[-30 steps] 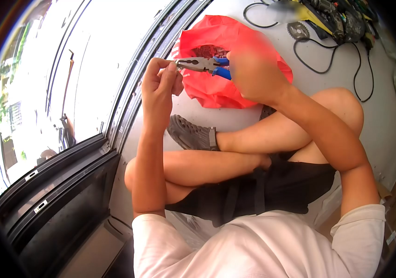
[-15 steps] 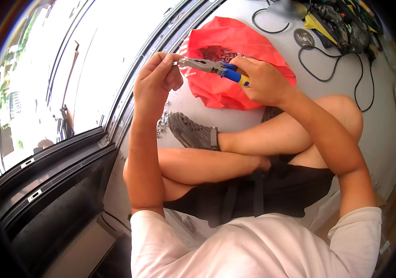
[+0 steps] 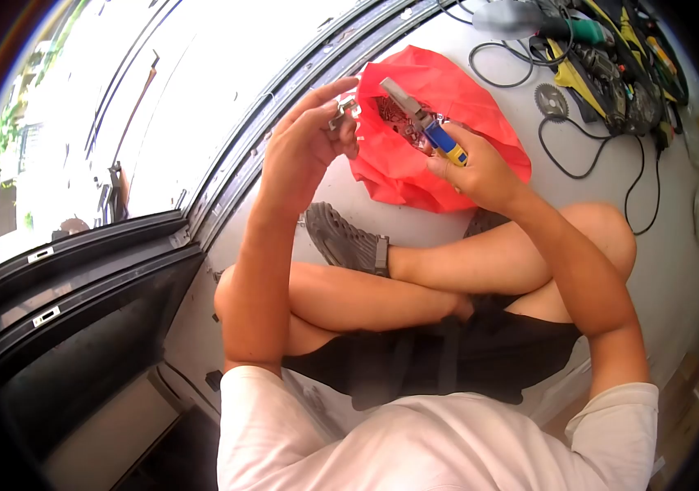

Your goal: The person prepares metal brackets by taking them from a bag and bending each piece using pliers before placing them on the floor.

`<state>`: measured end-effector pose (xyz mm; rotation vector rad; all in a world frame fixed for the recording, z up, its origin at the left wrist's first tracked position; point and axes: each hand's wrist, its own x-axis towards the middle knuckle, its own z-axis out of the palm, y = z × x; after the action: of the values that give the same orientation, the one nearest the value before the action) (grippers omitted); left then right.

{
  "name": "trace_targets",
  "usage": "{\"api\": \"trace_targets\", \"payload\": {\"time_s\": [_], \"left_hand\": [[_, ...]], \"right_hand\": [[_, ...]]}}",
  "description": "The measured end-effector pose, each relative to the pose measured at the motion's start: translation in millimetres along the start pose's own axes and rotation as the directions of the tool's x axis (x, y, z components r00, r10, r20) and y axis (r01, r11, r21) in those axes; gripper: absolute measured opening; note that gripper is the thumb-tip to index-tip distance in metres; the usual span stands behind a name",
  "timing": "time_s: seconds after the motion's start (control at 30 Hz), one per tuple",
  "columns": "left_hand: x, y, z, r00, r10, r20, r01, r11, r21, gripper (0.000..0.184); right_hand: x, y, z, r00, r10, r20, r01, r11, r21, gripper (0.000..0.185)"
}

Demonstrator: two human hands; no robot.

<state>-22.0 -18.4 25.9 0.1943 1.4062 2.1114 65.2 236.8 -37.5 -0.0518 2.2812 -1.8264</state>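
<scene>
My right hand (image 3: 484, 168) is wrapped round the blue and yellow handles of a pair of pliers (image 3: 419, 116). The grey jaws point up and to the left, apart from my left hand. In my left hand (image 3: 304, 139) a small shiny metal piece (image 3: 340, 114) sits between thumb and fingers, the index finger stretched out above it. Its exact kind is too small to make out. Beneath both hands lies a red bag (image 3: 403, 184), its mouth gaping, with many small metal pieces inside.
Power tools and a tool bag (image 3: 603, 82) lie at the upper right, with a black cord (image 3: 566, 168) and a round saw blade (image 3: 552, 101) nearby. A dark metal frame track (image 3: 239, 168) runs along the left. My crossed legs (image 3: 366, 299) fill the near floor.
The pliers have come away from the small metal piece and turned so the jaws point upward. My left hand keeps the piece, its index finger now stretched out.
</scene>
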Motion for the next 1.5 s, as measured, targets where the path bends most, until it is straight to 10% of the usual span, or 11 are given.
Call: {"api": "trace_targets", "payload": {"time_s": [0.53, 0.77, 1.03, 1.17, 1.27, 1.5], "left_hand": [[2.7, 13.5, -33.8, 0.965, 0.196, -0.172, -0.182, 0.978, 0.098, 0.015], [1.3, 9.4, -8.9, 0.974, 0.093, -0.206, -0.112, 0.990, -0.084, 0.027], [-6.3, 4.8, 1.7, 0.930, 0.354, -0.097, -0.311, 0.899, 0.308, 0.024], [-13.2, 0.2, 13.3, 0.864, 0.501, -0.056, -0.338, 0.658, 0.673, 0.030], [-10.9, -5.7, 13.5, 0.733, 0.658, 0.175, -0.421, 0.236, 0.875, 0.030], [-9.8, -15.1, 28.7, 0.611, 0.745, 0.268, -0.423, 0.021, 0.906, 0.031]], "right_hand": [[-11.5, -14.0, 15.4, 0.855, 0.364, 0.370, -0.494, 0.791, 0.362, 0.026], [-15.4, -14.8, 18.2, 0.892, 0.304, 0.335, -0.425, 0.816, 0.391, 0.020], [-26.2, -26.9, 9.1, 0.983, 0.118, 0.139, -0.128, 0.990, 0.066, 0.030], [-31.2, -36.1, 7.0, 0.991, 0.107, 0.081, -0.100, 0.991, -0.090, 0.036], [-32.2, -26.8, 12.7, 0.970, -0.231, -0.082, 0.194, 0.928, -0.318, 0.040], [-32.1, -31.8, 15.0, 0.963, -0.258, -0.078, 0.171, 0.809, -0.562, 0.053]]}}
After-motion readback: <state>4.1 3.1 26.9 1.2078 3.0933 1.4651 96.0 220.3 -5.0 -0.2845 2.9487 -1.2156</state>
